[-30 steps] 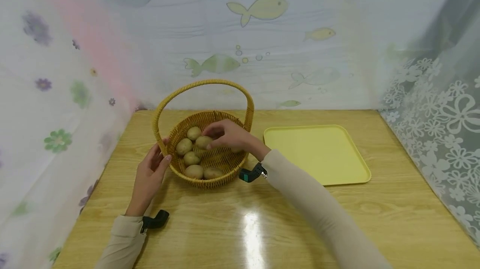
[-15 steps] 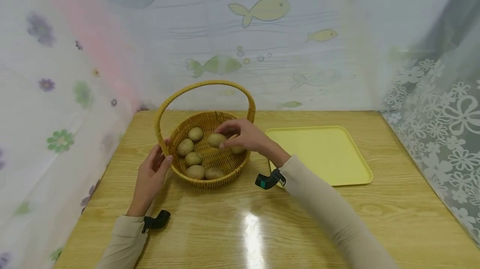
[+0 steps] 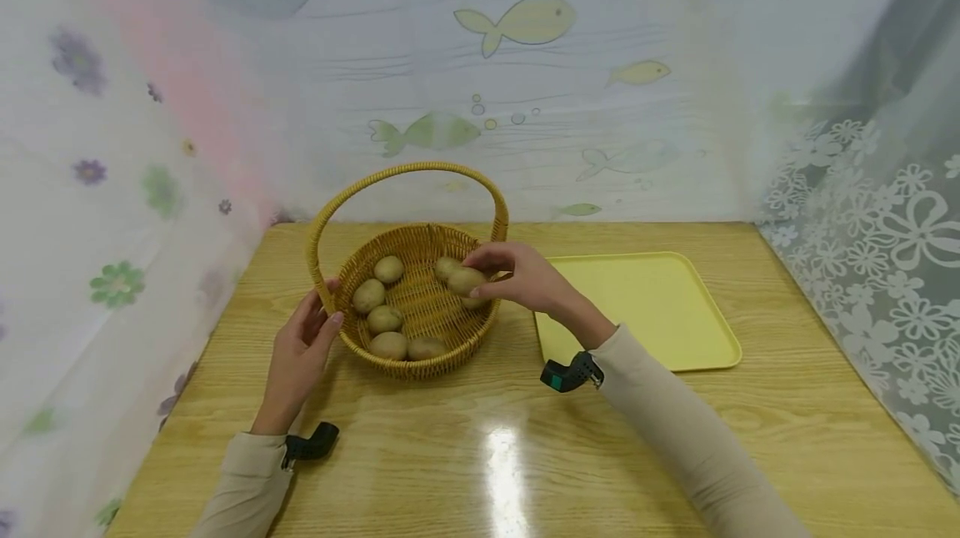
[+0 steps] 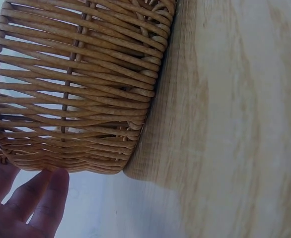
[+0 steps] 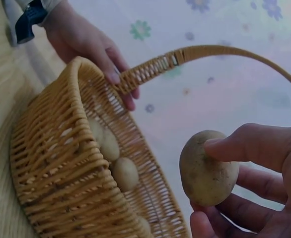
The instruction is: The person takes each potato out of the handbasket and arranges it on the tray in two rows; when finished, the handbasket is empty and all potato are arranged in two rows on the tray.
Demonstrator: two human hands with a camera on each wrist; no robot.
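A round wicker basket (image 3: pixel 431 368) with a tall arched handle holds several potatoes (image 3: pixel 368 296), most along its left and front sides. My left hand (image 3: pixel 294 354) grips the basket at the left foot of the handle, thumb in front and fingers behind. In the left wrist view those fingertips (image 4: pixel 56 191) lie against the woven side. Over the right part of the basket, my right hand (image 3: pixel 528 278) pinches a potato (image 5: pixel 207 168) between thumb and fingers. Other potatoes lie just behind and below it, partly covered by the held one.
To the right of the basket lies a flat yellow tray (image 3: pixel 637 313) with a low rim, partly behind the right forearm. The wooden table (image 3: pixel 420 463) meets fish-printed sheeting (image 3: pixel 637 138) at the back and patterned sheeting at both sides.
My right hand has moved right across the basket with the potato, from the potatoes on the left to the basket's right side. The left hand stays in place at the handle's foot.
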